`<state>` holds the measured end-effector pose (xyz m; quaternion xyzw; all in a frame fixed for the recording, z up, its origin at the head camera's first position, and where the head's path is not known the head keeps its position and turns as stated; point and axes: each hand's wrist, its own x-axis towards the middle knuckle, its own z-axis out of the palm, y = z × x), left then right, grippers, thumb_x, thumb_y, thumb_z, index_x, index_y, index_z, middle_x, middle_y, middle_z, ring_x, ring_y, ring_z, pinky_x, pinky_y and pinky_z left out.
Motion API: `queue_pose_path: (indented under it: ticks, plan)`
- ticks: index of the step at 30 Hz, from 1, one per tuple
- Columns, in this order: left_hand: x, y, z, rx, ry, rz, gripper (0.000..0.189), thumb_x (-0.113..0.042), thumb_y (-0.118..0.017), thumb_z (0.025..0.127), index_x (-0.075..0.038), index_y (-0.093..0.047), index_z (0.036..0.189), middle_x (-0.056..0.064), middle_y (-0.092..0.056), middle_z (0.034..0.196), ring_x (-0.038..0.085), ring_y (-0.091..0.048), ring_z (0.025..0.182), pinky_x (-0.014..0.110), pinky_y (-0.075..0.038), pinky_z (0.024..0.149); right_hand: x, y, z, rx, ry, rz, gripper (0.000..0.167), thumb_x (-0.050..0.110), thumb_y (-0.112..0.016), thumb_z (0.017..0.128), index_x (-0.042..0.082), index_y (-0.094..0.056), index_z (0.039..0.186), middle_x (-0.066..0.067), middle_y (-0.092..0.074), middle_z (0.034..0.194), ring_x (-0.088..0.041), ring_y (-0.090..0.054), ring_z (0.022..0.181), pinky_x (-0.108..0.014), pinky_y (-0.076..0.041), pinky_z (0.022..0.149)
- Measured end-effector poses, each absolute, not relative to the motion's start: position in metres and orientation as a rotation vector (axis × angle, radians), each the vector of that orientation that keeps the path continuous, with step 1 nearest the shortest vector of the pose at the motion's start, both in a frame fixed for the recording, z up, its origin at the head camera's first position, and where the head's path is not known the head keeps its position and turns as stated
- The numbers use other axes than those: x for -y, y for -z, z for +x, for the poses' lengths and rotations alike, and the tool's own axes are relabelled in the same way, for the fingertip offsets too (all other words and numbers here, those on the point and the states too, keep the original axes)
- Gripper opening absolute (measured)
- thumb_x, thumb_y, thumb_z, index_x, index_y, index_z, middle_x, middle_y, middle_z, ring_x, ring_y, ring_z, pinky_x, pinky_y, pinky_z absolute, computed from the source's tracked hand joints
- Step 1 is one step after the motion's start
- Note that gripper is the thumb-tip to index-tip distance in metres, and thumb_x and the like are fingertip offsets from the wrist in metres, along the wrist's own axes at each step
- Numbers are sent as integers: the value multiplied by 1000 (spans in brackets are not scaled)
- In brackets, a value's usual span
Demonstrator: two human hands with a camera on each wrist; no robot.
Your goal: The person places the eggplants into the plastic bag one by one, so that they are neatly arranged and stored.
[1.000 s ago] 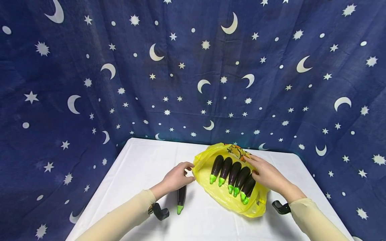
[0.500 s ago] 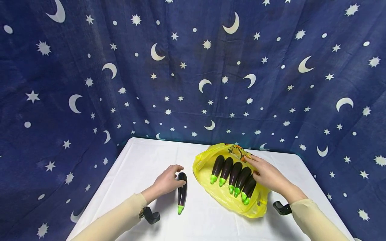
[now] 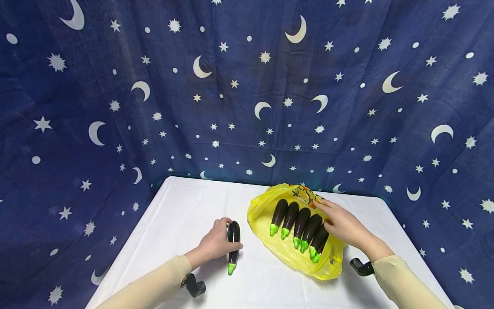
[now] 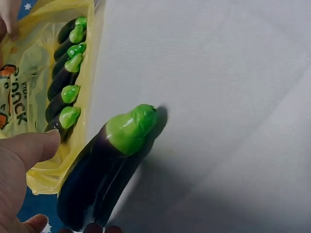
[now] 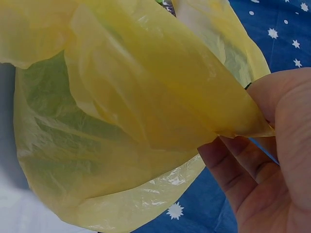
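Observation:
A dark purple eggplant point(image 3: 233, 240) with a green stem end lies on the white table. My left hand point(image 3: 216, 242) is at it, thumb across its bag side and fingers at its other side. In the left wrist view a gap shows between the thumb point(image 4: 39, 148) and the eggplant point(image 4: 102, 160); fingertips show at its lower end. A yellow plastic bag point(image 3: 285, 257) lies on its side, mouth toward me, with several eggplants point(image 3: 301, 223) in a row inside. My right hand point(image 3: 343, 221) pinches the rim of the bag point(image 5: 146, 107) between thumb and fingers.
A white cloth covers the table point(image 3: 185, 206). Behind it hangs a dark blue curtain point(image 3: 239, 86) with moons and stars. Black wrist cameras point(image 3: 194, 286) are strapped below both hands.
My left hand has left the bag's left edge, moved left and come down around the loose eggplant. My right hand stays at the bag's rim.

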<state>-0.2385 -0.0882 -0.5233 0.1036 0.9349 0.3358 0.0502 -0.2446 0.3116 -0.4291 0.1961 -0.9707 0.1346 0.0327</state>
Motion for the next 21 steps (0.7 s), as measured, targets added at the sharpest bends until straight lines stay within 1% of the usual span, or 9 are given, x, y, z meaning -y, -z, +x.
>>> queue_pose_path:
  ticks: [4,10,18,21]
  plan:
    - [87,525,-237,-2874,-993,335,85,-43,-89,75,-6,-44,137,15,-49,111,23,-56,87,39,-52,67,-310,430,-244,2995,-420,582,67,-3,-67,87,5,-50,151,-21,-46,153,-44,-46,136,-62,-43,106]
    - [85,528,-237,-2880,-958,343,85,-43,-90,74,-5,-45,134,11,-49,107,21,-54,85,37,-51,66,-311,431,-245,3006,-434,570,67,-3,-67,88,6,-49,152,-21,-45,154,-45,-46,137,-63,-43,105]
    - [86,529,-235,-2885,-936,358,83,-41,-93,71,-4,-47,129,10,-49,104,19,-52,81,35,-48,62,-312,432,-245,2969,-418,618,66,-3,-65,86,1,-49,150,-25,-48,151,-46,-47,135,-63,-42,106]
    - [88,529,-235,-2876,-945,352,82,-39,-92,71,-4,-47,130,10,-49,104,19,-53,81,36,-48,63,-311,431,-244,2972,-426,617,66,-3,-65,86,1,-49,150,-25,-47,151,-46,-47,135,-63,-42,106]
